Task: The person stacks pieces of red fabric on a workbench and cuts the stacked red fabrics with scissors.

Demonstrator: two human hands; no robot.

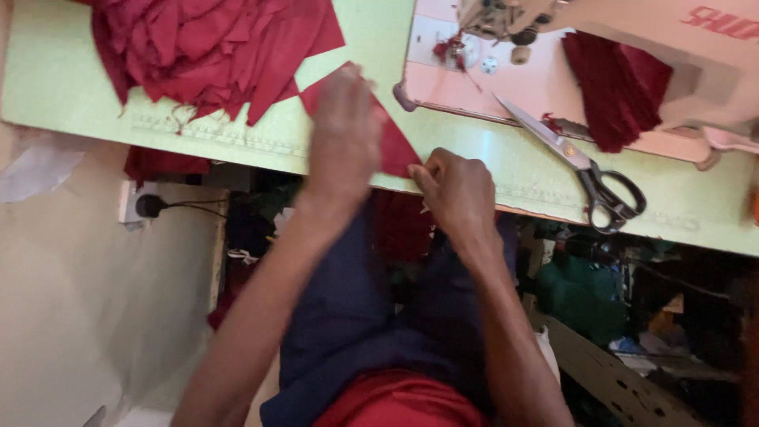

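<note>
Now my left hand point(344, 126) lies flat on a red fabric triangle point(391, 142) at the near edge of the green surface point(490, 158), gripping nothing. My right hand point(455, 190) pinches its near corner. Scissors point(581, 170) lie right. Best to press evenly, keeping edges aligned.

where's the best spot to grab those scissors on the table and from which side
Probably by the black handle loops of the scissors. They lie flat on the green table with the loops at the near edge and the blades pointing away toward the sewing machine. Coming from the near, right side with the right hand meets the loops first and keeps clear of the tips.
</note>
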